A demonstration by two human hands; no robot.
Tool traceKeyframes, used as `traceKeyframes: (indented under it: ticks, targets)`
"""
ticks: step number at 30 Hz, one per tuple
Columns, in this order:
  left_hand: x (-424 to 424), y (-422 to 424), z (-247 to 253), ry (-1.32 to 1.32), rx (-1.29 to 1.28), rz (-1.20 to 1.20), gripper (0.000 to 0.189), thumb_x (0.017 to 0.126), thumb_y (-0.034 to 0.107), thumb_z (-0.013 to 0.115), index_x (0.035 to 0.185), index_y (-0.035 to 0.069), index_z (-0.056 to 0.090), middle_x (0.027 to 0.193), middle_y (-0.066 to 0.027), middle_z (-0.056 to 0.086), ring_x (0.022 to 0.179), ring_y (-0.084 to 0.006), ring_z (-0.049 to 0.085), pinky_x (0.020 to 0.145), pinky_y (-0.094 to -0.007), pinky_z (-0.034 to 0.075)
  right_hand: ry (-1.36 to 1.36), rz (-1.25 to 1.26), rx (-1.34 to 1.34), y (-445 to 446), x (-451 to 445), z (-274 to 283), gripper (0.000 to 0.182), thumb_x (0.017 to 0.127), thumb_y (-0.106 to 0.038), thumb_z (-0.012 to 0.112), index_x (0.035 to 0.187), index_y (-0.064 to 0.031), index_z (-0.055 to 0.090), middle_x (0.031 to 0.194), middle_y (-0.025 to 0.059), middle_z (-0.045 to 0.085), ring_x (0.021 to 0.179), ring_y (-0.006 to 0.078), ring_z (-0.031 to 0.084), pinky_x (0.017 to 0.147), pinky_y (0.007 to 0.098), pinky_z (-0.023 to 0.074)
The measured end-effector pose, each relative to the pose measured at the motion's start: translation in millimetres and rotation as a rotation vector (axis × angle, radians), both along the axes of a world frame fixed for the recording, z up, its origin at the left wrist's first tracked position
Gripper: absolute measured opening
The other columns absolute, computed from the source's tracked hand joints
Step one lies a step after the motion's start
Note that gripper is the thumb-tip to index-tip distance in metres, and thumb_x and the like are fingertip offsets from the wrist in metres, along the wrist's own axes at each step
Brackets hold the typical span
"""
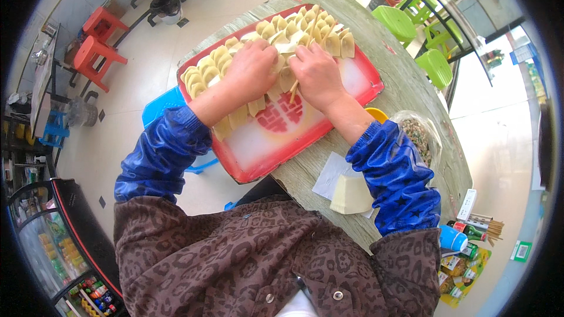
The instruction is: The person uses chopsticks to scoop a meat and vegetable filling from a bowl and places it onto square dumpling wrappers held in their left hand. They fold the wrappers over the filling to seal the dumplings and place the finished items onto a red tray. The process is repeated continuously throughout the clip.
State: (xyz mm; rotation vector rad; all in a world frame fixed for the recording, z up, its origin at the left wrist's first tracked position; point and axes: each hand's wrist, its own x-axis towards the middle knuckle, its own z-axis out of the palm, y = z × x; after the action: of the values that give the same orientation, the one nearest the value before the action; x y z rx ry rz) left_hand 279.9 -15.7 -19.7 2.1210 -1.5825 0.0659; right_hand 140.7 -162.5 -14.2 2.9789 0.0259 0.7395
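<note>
A red-rimmed tray [282, 168] with a white bottom and a red printed pattern holds rows of folded wontons [207, 72]. Over the middle of the rows, my left hand [254, 68] has its fingertips bent down at the dough; what lies under them is hidden. Close to its right, my right hand [316, 72] is closed around a pair of wooden chopsticks [294, 91], whose ends show above and below the fist. Between both hands is a pale piece of dough [278, 67], partly covered by the fingers.
Square wrappers [350, 196] are stacked on the wooden-look table [304, 180], beside my right sleeve. A plastic-lined bowl of filling [416, 134] and a yellow container's rim [376, 113] are at the right. Bottles [469, 231] stand near the lower right. A blue stool [163, 103] is left of the tray.
</note>
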Motion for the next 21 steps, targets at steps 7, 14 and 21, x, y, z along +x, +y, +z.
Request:
traceKeyframes:
  ticks: [7,14,21]
  targets:
    - [-3,1,7,0.027,-0.015,0.012,0.018,0.079,0.008,0.069,0.095,0.001,0.066,0.108,-0.0192,0.064,0.107,-0.0391,0.060,0.092,-0.0472,0.050,-0.078,0.041,0.009,6,-9,17,0.009,0.083,-0.013,0.061,0.088,-0.0075,0.066,0.097,0.0076,0.063,0.095,0.0293,0.061,0.082,0.0399,0.0532]
    - [-16,-1,28,0.022,-0.052,-0.029,0.020,0.082,0.015,0.073,0.097,0.002,0.067,0.113,-0.0171,0.063,0.110,-0.0371,0.059,0.096,-0.0461,0.048,-0.313,-0.025,0.149,27,-116,115,0.025,0.077,0.000,0.069,0.102,-0.0024,0.070,0.096,0.0102,0.062,0.090,0.0304,0.060,0.076,0.0403,0.0518]
    - [-19,-20,11,-0.189,0.018,0.005,0.017,0.082,0.017,0.071,0.089,0.001,0.071,0.110,-0.0141,0.065,0.110,-0.0358,0.060,0.095,-0.0466,0.049,-0.415,-0.263,0.240,64,-246,118,0.030,0.077,0.007,0.070,0.107,0.0015,0.070,0.096,0.0149,0.061,0.086,0.0327,0.060,0.077,0.0405,0.0491]
